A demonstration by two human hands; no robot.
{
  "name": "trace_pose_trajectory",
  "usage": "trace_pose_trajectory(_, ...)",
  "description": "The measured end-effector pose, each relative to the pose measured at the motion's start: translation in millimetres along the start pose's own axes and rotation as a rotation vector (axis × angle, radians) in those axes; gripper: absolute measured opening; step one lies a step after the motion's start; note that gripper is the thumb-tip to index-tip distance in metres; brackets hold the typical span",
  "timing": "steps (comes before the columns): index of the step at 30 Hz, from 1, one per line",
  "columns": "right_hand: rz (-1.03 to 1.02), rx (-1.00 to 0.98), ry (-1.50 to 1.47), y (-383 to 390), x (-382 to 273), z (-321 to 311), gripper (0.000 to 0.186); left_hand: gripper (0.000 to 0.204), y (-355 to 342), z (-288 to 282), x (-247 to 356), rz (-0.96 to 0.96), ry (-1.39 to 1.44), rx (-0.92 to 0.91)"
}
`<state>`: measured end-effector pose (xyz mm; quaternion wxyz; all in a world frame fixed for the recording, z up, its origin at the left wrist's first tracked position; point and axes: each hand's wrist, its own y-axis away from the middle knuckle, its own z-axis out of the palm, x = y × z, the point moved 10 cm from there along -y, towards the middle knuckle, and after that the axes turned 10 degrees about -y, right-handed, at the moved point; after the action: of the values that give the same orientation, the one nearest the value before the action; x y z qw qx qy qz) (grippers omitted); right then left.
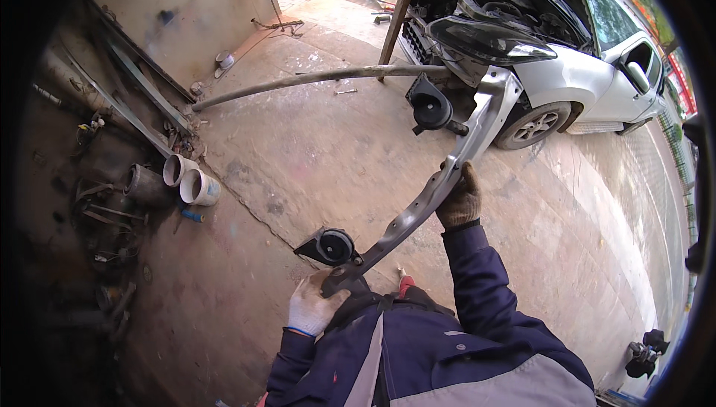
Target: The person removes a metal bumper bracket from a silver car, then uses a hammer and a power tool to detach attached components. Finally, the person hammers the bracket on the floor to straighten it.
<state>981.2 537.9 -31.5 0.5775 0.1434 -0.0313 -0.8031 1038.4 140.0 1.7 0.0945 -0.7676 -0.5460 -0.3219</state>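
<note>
A grey metal car crossbar (406, 220) stretches diagonally in front of me, from my waist up toward the car. My left hand (313, 308), in a whitish glove, is closed round its lower end. Farther up, my right hand (461, 202), in a dirty brown glove, grips the bar near its middle; some of its fingers are hidden behind the metal. Two black disc-shaped car horns are fixed to the bar: the upper horn (431, 108) near the far end, the lower horn (333, 246) just above my left hand.
At the upper right stands a silver car (567, 82), bonnet raised, front exposed around the headlight (485, 40). A wooden post (400, 15) rises beside it. A long pole (298, 79) crosses the floor ahead. White buckets (200, 188) and scrap line the left side.
</note>
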Motion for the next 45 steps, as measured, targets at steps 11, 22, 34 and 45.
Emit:
trace_pose_trajectory(11, 0.039, -0.116, 0.114, -172, 137, 104, 0.049, 0.035, -185, -105, -79, 0.163, -0.245, 0.047)
trace_pose_trajectory(22, 0.162, 0.41, -0.029, -353, 283, 29, 0.036, 0.033, -312, -209, -166, 0.032, -0.287, 0.307)
trace_pose_trajectory(34, 0.458, 0.318, 0.092, -640, 416, 104, 0.036, 0.042, -549, -334, -212, -0.282, -0.328, 0.255)
trace_pose_trajectory(45, 0.326, 0.458, 0.085, -774, 415, 122, 0.048, 0.044, -752, -378, -258, -0.224, -0.238, 0.101)
